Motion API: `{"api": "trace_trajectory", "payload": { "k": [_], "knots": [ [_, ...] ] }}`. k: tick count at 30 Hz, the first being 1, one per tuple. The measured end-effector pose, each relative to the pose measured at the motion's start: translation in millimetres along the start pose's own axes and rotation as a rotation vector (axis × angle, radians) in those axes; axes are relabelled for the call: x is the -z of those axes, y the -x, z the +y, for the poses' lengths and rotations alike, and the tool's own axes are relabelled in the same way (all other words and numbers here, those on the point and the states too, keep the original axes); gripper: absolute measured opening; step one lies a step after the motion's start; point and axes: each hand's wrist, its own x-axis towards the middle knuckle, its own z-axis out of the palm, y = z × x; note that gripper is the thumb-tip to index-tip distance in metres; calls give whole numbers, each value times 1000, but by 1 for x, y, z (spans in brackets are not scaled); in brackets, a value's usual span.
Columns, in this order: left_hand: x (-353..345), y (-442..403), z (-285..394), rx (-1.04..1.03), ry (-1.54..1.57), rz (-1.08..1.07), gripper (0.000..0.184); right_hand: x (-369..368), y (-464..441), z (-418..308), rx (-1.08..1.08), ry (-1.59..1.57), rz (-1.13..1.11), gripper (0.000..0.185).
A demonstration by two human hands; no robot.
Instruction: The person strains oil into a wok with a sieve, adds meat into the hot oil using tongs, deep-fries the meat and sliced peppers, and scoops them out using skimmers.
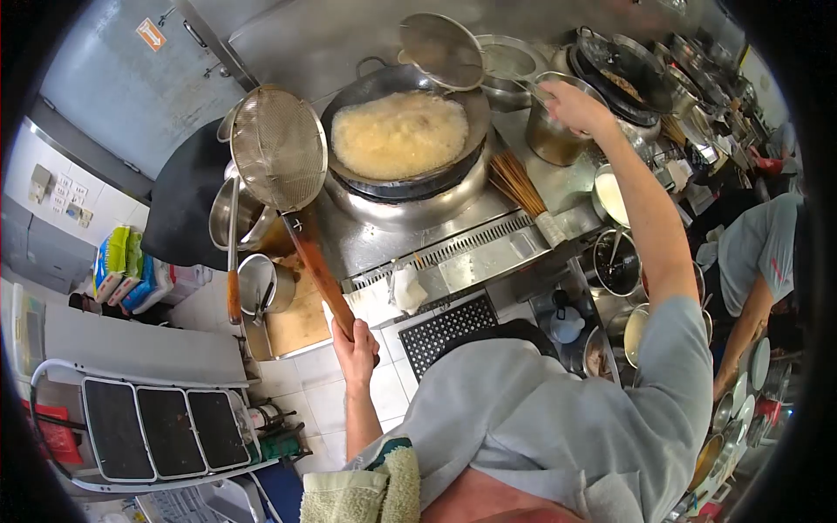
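My left hand (356, 353) is closed round the long wooden handle of a large round mesh skimmer (281, 150), held up left of the wok. Stretched out over the back right of the stove, my right hand (575, 106) is closed on the thin handle of a smaller mesh strainer (440, 52). That strainer's bowl hangs at the wok's far rim. Pale yellow, foaming liquid (401, 135) bubbles in the dark wok (475, 113). Beneath my right hand stands a tall metal pot (554, 139); whether they touch I cannot tell.
A bamboo brush (519, 183) lies on the steel stove (418, 231), right of the wok. Another wok (619, 74) holds brown food at the back right. Metal pots (266, 283) stand at left. A co-worker's sleeve (758, 253) shows at far right, and a folding step stool (166, 427) lower left.
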Motion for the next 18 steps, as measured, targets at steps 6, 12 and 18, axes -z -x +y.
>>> {"api": "trace_trajectory", "payload": {
  "k": [6, 12, 18],
  "knots": [
    [13, -9, 2, 13, 46, -24, 16, 4, -24, -4, -60, -55, -107, 20],
    [20, -19, 4, 35, 63, -30, 17, 4, -7, -8, -351, -308, -365, 6],
    [21, -29, -1, 47, 80, -30, 17, -37, 8, 3, -352, -617, -539, 6]
  ]
}}
